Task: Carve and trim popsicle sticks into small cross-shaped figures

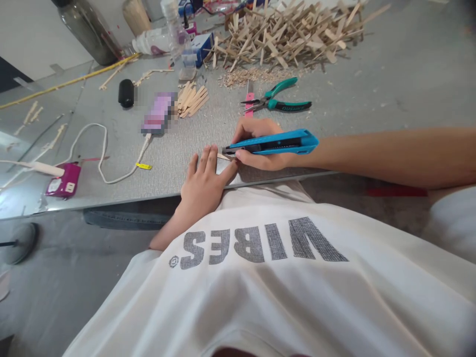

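Note:
My right hand (260, 146) grips a blue utility knife (275, 143), its blade tip pointing left onto a small wooden stick (224, 157) at the near edge of the grey table (372, 89). My left hand (204, 181) lies flat with fingers spread, pressing that stick down; most of the stick is hidden under the fingers. Both hands meet just above my white shirt.
Green-handled pliers (278, 101) lie behind my right hand. A big heap of glued wooden sticks (290, 32) fills the far side, with a small stack of sticks (191, 99), a phone (158, 114) on a white cable, a pink charger (63, 181) and bottles to the left.

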### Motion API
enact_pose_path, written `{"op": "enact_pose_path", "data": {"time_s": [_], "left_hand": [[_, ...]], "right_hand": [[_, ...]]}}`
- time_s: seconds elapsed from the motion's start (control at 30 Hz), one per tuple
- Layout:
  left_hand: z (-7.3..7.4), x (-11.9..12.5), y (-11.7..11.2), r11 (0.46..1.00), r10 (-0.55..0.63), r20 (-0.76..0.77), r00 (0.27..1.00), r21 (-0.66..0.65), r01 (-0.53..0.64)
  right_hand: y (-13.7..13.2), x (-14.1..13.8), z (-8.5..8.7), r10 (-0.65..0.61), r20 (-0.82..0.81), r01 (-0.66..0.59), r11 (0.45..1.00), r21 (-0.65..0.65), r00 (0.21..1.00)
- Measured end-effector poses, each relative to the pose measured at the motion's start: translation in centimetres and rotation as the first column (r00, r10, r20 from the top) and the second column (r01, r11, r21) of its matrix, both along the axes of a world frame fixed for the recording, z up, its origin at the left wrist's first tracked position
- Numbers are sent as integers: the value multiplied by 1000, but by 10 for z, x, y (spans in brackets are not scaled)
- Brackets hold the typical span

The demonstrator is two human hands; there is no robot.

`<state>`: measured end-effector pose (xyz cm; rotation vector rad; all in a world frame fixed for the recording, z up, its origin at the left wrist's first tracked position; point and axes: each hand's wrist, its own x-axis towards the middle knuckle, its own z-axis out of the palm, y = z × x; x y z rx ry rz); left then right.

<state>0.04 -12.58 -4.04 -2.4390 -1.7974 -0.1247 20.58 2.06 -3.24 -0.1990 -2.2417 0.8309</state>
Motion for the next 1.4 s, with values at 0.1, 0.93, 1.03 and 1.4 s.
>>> {"op": "enact_pose_path", "data": {"time_s": [0.1, 0.93, 1.03, 1.4], "left_hand": [[-1, -2, 0, 999, -15, 18, 1000, 42, 14], [-4, -11, -2, 992, -77, 7, 997, 97, 76], [-1, -12, -2, 993, -81, -6, 997, 87, 81], [2, -17, -3, 981, -150, -49, 988, 118, 155]], "right_hand": [[4, 0, 0, 48, 5, -48, 998, 31, 999], [17, 4, 3, 74, 63, -79, 993, 83, 995], [17, 3, 2, 74, 56, -79, 993, 85, 996], [18, 1, 3, 89, 22, -91, 990, 109, 996]]}}
